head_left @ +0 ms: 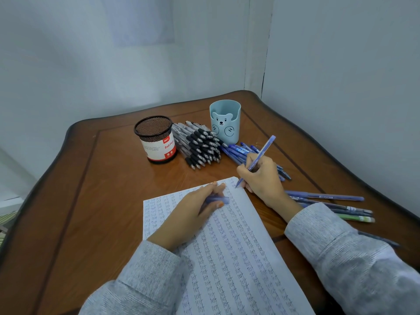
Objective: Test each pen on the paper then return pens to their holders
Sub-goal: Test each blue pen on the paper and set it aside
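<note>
The right hand (261, 176) pinched a slim blue plastic pen (258, 159), tip on the far corner of the written-over white paper sheet (238, 258). The left hand (193, 214), on the sheet, gripped a blurred blue object (218, 199).

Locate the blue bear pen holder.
In the head view, the blue bear holder stands far back on the table, right of the black mesh holder, black pens piled between them.

The left hand (193, 212) grip hides most of a blurred blue plastic piece (219, 199); the right hand (263, 178) grip hides the mid-barrel of a slim blue plastic pen (266, 147).
</note>
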